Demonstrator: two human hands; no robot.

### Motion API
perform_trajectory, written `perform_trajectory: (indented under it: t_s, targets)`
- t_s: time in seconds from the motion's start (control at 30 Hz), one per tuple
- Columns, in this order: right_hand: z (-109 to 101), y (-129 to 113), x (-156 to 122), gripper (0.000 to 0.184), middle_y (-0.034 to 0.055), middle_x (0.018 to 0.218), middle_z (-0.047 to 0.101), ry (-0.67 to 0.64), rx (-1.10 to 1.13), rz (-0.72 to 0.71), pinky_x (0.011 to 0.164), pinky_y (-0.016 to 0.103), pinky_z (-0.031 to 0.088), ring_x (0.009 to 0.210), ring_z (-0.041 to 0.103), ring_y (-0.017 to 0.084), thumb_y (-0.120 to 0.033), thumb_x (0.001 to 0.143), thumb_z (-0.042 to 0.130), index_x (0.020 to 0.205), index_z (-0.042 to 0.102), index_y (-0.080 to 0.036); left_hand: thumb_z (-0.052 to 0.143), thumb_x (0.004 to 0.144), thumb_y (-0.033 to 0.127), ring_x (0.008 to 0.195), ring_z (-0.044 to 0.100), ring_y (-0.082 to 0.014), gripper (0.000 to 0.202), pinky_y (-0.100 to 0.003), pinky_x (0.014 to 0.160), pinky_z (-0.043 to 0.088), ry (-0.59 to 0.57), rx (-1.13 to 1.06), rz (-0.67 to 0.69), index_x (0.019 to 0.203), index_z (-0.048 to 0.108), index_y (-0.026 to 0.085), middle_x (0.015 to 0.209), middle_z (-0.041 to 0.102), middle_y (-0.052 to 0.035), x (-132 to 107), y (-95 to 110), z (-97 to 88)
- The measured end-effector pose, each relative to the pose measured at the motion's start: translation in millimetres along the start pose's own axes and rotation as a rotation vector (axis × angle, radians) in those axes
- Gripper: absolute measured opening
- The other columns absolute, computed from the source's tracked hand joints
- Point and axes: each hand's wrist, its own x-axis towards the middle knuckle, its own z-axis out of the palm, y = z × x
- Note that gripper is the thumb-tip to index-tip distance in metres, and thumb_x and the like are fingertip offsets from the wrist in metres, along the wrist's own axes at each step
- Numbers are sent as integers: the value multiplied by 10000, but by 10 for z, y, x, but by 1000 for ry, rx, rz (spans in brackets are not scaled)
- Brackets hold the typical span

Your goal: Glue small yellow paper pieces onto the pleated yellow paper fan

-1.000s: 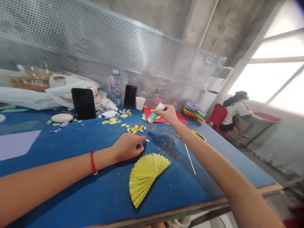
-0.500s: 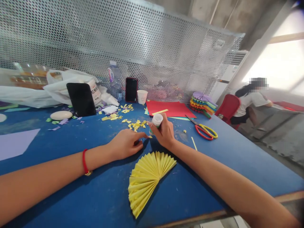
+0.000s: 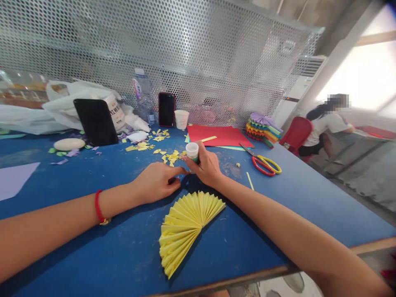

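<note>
My right hand (image 3: 206,168) grips an upright white-capped glue stick (image 3: 192,152) with a green label, just above the blue worktable (image 3: 262,222). My left hand (image 3: 154,182) rests on the table, its curled fingers almost touching my right hand, and nothing shows in it. Its fingertip lies close to a scatter of yellow paper scraps (image 3: 171,158). Below both hands lies a yellow pleated paper fan (image 3: 185,227), a half-round shape with its tip toward the table's near edge.
Scissors with red and yellow handles (image 3: 264,165) lie right of my hands, beyond them a red card sheet (image 3: 216,136) and a rainbow paper stack (image 3: 262,130). Behind stand a paper cup (image 3: 181,119), phone (image 3: 166,109), water bottle (image 3: 142,101). A seated person (image 3: 326,128) is far right.
My right hand has come down from the red card toward my left hand, still holding the glue stick. The view has swung, bringing the scissors into sight.
</note>
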Motion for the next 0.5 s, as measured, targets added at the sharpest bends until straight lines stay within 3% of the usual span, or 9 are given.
perform_trajectory:
  t_s: [0.5]
  targets:
    - [-33,12,5,314,14,864,707,-32,18,-35,645,291,303,731,656,211,-515,946,645,1024,506,-244,516,864,270,567,599,-173,402,-260,587,363,-22,36,-41,1177,767,259,592,646,-6,-1,-6,-7]
